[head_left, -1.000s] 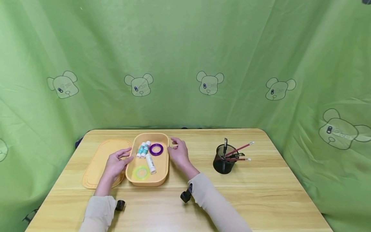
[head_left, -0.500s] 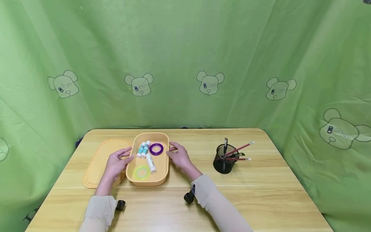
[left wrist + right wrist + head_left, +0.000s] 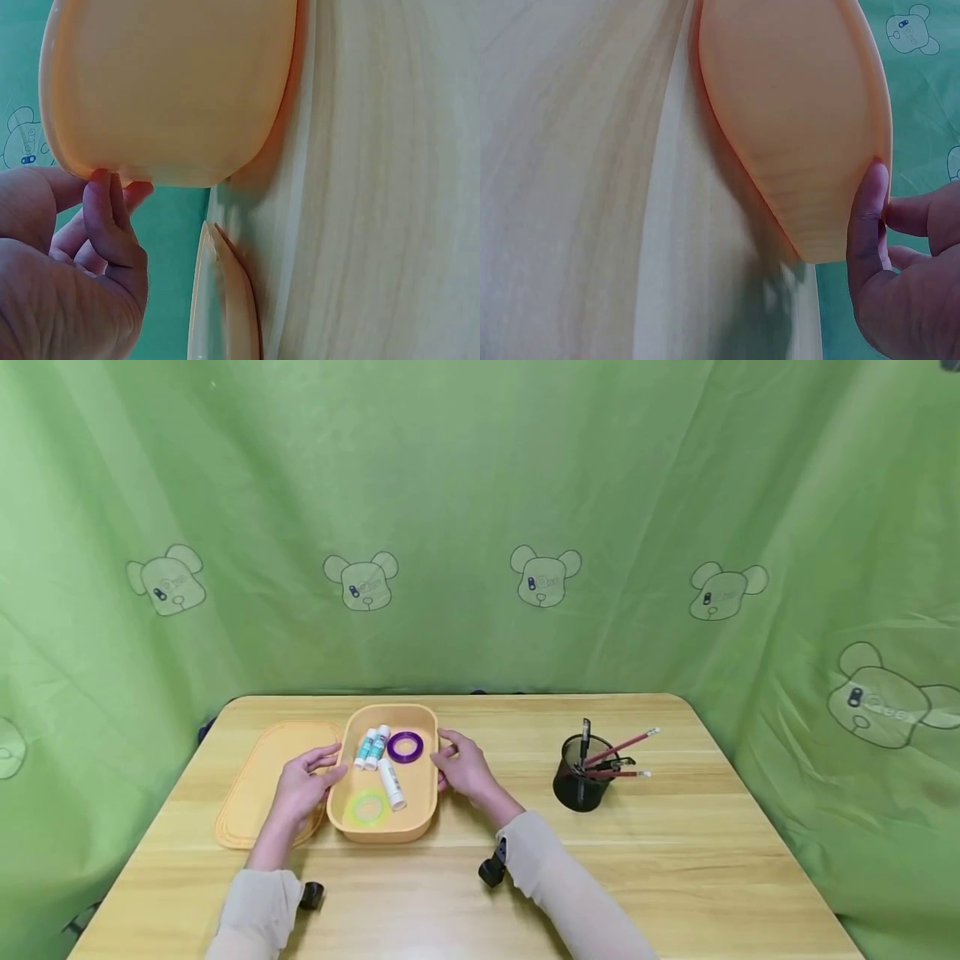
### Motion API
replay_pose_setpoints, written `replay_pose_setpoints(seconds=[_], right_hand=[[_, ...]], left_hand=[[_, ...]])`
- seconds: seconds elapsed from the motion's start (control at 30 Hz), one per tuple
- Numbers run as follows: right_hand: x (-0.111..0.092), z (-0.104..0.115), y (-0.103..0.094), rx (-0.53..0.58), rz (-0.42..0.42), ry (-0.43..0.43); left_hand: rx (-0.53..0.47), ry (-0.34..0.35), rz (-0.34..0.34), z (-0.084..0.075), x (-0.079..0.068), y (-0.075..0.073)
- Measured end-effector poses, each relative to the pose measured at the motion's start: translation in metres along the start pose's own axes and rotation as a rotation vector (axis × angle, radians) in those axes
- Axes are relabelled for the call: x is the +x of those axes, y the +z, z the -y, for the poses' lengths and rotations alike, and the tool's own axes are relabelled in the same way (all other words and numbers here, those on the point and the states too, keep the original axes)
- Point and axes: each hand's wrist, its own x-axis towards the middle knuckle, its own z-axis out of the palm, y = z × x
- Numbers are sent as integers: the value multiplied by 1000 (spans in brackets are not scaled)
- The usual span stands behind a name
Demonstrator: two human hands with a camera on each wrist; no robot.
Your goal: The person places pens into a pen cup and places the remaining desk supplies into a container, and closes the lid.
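A peach plastic box [image 3: 382, 837] stands on the table, seen from above in the head view and from its outer wall in both wrist views. My left hand [image 3: 298, 787] holds its left rim between thumb and fingers. On the opposite side, my right hand [image 3: 467, 768] grips the rim, its thumb [image 3: 868, 202] against the outer wall. Inside lie two glue sticks with teal labels [image 3: 377, 747], a white glue stick [image 3: 392, 785], a purple tape roll [image 3: 392, 747] and a yellow-green tape roll [image 3: 351, 808]. Some fingertips are hidden behind the box.
The matching peach lid [image 3: 255, 781] lies flat on the table left of the box, partly under my left arm. To the right stands a black mesh pen holder [image 3: 577, 793] with pencils and pens leaning out. A green curtain [image 3: 450, 643] hangs behind the table [image 3: 675, 860].
My right hand has closed in on the box's right rim and now grips it. My left hand and the things in the box have stayed where they were.
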Motion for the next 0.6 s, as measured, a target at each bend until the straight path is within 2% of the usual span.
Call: replay_pose_setpoints(seconds=[0.37, 0.47, 0.6], right_hand=[[0, 3, 2, -52, -28, 16], [1, 3, 3, -60, -37, 22], [1, 5, 4, -63, -49, 26]], left_hand=[[6, -5, 21, 0, -1, -3], [21, 14, -20, -2, -1, -14], [86, 32, -114, -3, 0, -38]])
